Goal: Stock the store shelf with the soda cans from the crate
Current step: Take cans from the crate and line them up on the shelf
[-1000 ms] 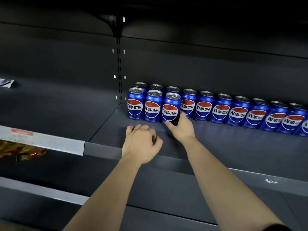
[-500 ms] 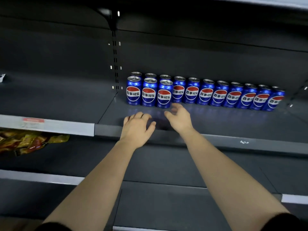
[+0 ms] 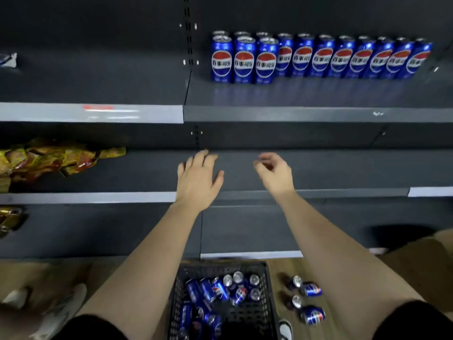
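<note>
Blue soda cans (image 3: 316,58) stand in a row along the back of the upper shelf (image 3: 294,114), with three more cans (image 3: 244,61) in front of them at the left end. My left hand (image 3: 198,179) and my right hand (image 3: 275,173) hang empty, fingers loosely spread, in front of the shelf below. On the floor between my arms sits a black crate (image 3: 267,290) holding several loose cans (image 3: 220,290). Two cans (image 3: 310,301) lie on their sides on the wooden floor right of the crate.
Yellow snack packets (image 3: 49,159) are piled on the middle shelf at the left. A small wrapper (image 3: 8,60) lies on the upper shelf at far left. Two white shoes (image 3: 58,310) show at the bottom left. The shelf edges jut out in front of me.
Both hands have drawn back from the cans on the upper shelf and dropped lower. My view has tilted down, so the crate and floor now show.
</note>
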### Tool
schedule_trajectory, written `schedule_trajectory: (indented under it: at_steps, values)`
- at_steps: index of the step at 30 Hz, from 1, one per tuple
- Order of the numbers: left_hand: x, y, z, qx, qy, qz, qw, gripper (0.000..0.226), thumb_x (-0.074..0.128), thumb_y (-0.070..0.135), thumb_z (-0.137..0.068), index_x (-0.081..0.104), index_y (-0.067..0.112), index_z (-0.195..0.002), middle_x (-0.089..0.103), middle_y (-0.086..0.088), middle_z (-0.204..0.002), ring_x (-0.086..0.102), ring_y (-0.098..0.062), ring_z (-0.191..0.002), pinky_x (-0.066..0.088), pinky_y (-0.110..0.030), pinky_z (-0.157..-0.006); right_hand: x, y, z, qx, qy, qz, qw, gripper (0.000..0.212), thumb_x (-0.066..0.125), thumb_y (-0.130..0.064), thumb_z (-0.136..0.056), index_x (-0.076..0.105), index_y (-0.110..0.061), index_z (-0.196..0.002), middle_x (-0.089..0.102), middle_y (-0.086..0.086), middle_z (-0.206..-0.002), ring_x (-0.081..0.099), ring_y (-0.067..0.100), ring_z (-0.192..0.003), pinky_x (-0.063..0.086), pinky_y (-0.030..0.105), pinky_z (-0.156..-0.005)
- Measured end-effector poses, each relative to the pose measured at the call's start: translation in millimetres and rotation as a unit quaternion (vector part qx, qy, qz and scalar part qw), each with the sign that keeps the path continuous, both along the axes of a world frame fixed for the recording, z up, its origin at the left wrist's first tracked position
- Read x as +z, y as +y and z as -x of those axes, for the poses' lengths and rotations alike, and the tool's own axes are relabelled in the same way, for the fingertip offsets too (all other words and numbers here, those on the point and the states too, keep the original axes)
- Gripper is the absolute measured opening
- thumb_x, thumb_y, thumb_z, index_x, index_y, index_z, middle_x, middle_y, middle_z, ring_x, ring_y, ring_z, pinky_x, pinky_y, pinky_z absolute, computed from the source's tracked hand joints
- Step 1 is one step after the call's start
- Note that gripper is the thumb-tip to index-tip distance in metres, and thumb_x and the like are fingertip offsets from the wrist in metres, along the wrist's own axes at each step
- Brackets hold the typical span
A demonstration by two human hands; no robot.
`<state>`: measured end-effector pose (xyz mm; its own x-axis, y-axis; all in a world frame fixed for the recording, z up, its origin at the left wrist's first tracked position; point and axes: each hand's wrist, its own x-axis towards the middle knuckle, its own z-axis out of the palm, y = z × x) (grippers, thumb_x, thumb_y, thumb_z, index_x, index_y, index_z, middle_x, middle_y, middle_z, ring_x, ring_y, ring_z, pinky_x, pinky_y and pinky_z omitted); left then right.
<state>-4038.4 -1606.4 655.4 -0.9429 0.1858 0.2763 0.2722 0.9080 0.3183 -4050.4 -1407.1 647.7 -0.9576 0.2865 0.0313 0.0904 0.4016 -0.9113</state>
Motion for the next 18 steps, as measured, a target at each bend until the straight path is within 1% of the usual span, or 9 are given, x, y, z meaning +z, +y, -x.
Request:
schedule_trajectory:
  at_steps: [3, 6, 7, 11, 14, 18]
  values:
    - [-34.4, -23.0, -33.4, -0.004, -0.055, 0.031, 0.998, 0.047, 0.042, 0.039, -0.097, 0.043, 0.02, -0.14, 0.037, -0.004, -0.147, 0.036, -0.025, -0.133, 0.023, -0.042, -0.109, -40.8, -14.3, -37.1, 0.013, -0.08, -0.012, 0.997, 0.026, 0.065, -0.023, -0.09, 0.063, -0.015, -0.115, 0.066, 0.001, -0.099, 0.062, 0.016, -0.093, 0.042, 0.021, -0.076]
    - [-64.6, -42.0, -59.4, 0.003, -0.101, 0.053, 0.993, 0.047, 0.041, 0.04, -0.097, 0.041, 0.021, -0.141, 0.037, -0.002, -0.147, 0.035, -0.023, -0.134, 0.022, -0.041, -0.11, -71.5, -25.9, -70.2, 0.014, -0.139, -0.012, 0.99, 0.027, 0.064, -0.021, -0.092, 0.063, -0.013, -0.118, 0.061, -0.001, -0.098, 0.057, 0.014, -0.09, 0.037, 0.015, -0.073]
    - [-72.9, -46.9, -66.7, 0.008, -0.115, 0.062, 0.991, 0.048, 0.041, 0.041, -0.097, 0.041, 0.022, -0.141, 0.037, -0.002, -0.147, 0.035, -0.023, -0.133, 0.022, -0.042, -0.109, -81.1, -28.6, -78.9, 0.011, -0.154, -0.013, 0.988, 0.028, 0.064, -0.022, -0.092, 0.062, -0.013, -0.119, 0.061, -0.001, -0.098, 0.056, 0.014, -0.09, 0.036, 0.015, -0.074]
    - [-103.6, -64.5, -96.3, 0.014, -0.169, 0.095, 0.981, 0.048, 0.038, 0.043, -0.098, 0.038, 0.023, -0.142, 0.036, 0.0, -0.148, 0.034, -0.022, -0.133, 0.023, -0.04, -0.108, -114.8, -37.7, -109.2, 0.019, -0.212, -0.018, 0.977, 0.037, 0.066, -0.028, -0.09, 0.06, -0.015, -0.124, 0.062, -0.001, -0.105, 0.057, 0.014, -0.094, 0.039, 0.021, -0.081]
    - [-120.8, -73.2, -114.9, 0.02, -0.189, 0.102, 0.976, 0.048, 0.037, 0.043, -0.098, 0.037, 0.024, -0.142, 0.038, 0.001, -0.146, 0.036, -0.021, -0.133, 0.024, -0.04, -0.108, -134.5, -40.7, -127.1, 0.035, -0.246, -0.032, 0.968, 0.043, 0.067, -0.033, -0.089, 0.058, -0.017, -0.129, 0.06, -0.002, -0.107, 0.056, 0.015, -0.096, 0.038, 0.022, -0.082]
    - [-137.5, -78.2, -135.1, 0.037, -0.216, 0.094, 0.971, 0.049, 0.037, 0.044, -0.098, 0.036, 0.023, -0.143, 0.04, 0.001, -0.145, 0.036, -0.021, -0.133, 0.023, -0.04, -0.11, -154.4, -38.9, -148.7, 0.045, -0.28, -0.046, 0.958, 0.047, 0.067, -0.038, -0.088, 0.057, -0.021, -0.131, 0.063, -0.002, -0.117, 0.059, 0.016, -0.101, 0.038, 0.023, -0.081]
